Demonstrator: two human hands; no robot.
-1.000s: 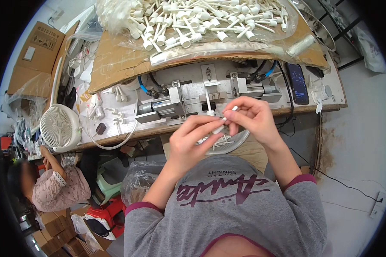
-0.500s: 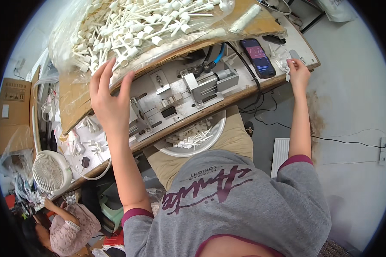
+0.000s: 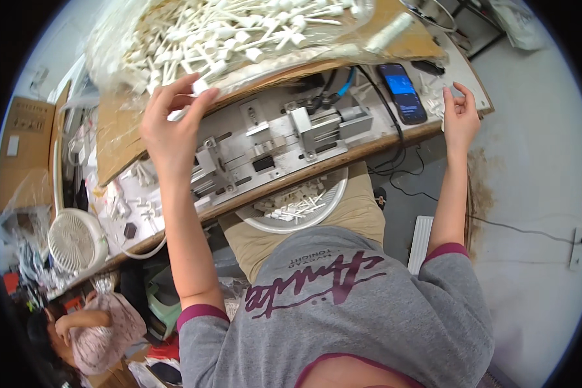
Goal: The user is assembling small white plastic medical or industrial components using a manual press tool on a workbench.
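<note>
At the near edge of the heap of white plastic sticks with cup-shaped ends (image 3: 239, 39), my left hand (image 3: 171, 126) closes its thumb and index finger around the cup end of a white plastic stick (image 3: 201, 86). More white shows under its curled fingers. Far to the right, my right hand (image 3: 460, 123) is raised over the bench corner, thumb and index finger apart with nothing visible between them. Small white plastic pieces (image 3: 434, 105) lie beside it. Between my hands stands a metal clamping fixture (image 3: 317, 132) with sliding blocks.
A phone (image 3: 404, 94) with a lit screen lies left of my right hand, beside black cables. Cardboard (image 3: 119, 145) under the heap overhangs the fixture. A white basket (image 3: 333, 204) of parts sits on my lap. A white fan (image 3: 77, 240) and another person (image 3: 103, 330) are at the left.
My left hand has moved into the heap's edge and closed on a stick. The right hand's fingers have parted and lifted off the small pieces. The phone screen has changed.
</note>
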